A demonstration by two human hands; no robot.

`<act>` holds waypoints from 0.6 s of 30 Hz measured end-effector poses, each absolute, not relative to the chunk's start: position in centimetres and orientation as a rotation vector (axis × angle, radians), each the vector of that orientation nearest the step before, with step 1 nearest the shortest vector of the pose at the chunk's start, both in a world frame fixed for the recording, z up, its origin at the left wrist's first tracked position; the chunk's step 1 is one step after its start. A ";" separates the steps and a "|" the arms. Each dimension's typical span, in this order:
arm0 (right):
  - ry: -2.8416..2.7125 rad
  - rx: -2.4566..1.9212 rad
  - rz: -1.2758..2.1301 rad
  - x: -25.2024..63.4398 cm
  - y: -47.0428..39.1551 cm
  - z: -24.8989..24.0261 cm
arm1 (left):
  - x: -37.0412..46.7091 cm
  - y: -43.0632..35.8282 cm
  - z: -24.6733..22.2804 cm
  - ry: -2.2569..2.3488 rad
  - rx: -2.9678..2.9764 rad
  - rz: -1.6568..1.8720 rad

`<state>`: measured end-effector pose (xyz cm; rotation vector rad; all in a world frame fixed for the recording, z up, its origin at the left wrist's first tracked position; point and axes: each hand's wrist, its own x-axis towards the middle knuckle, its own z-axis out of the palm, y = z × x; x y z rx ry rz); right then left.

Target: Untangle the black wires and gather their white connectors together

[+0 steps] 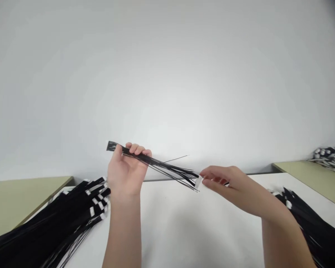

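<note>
Above the desk (181,234), between two heaps of wire (44,230), the left hand (125,175) grips just one bundle (162,164), ends still loose, right hand (231,184) at the white plug (198,182), hold unclear.

Bright, diffuse light, pale glow on the wall (190,96), soft shadows on the table (181,227), dark upper-right corner.

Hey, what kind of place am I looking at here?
Probably a wiring workshop or assembly bench. The signs are a white table, a pile of black wires with white connectors at the left, another dark pile at the right, and a wire bundle in hand.
</note>
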<state>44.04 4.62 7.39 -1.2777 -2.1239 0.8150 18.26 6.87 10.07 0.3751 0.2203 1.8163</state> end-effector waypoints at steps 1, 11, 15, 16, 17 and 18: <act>-2.136 -1.279 0.820 43.9 4.5 7.5 | 18.4 7.0 10.0 0.217 0.367 1.825; -2.061 -1.406 0.751 42.2 5.2 6.9 | 18.9 7.8 9.2 0.316 0.350 1.892; -1.930 -1.374 0.704 42.7 5.7 6.7 | 19.2 7.7 9.4 0.519 0.540 1.885; -1.895 -1.361 0.685 42.9 5.7 6.6 | 19.2 7.6 9.5 0.564 0.593 1.894; -1.866 -1.355 0.671 43.1 5.8 6.6 | 19.2 7.5 9.6 0.605 0.648 1.905; -1.840 -1.353 0.665 43.3 5.9 6.5 | 19.2 7.4 9.7 0.636 0.707 1.911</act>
